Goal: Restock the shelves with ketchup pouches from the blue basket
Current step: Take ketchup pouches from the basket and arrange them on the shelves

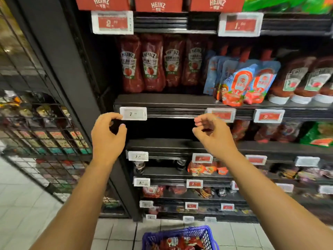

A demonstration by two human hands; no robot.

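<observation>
Several red Heinz ketchup pouches (153, 63) stand upright in a row on the upper shelf (162, 101). Below them, my left hand (108, 136) and my right hand (212, 134) hover at the shelf's front edge, fingers loosely curled, holding nothing. Between them opens a dark gap over the lower shelf (162, 144). The blue basket (180, 237) sits on the floor at the bottom of the view with red ketchup pouches (178, 243) inside.
Blue-and-red pouches (241, 82) and upside-down ketchup bottles (302, 82) fill the shelf to the right. Price tags (133, 113) line the shelf edges. A black wire rack (45, 132) of goods stands on the left. Lower shelves hold small red sachets (205, 167).
</observation>
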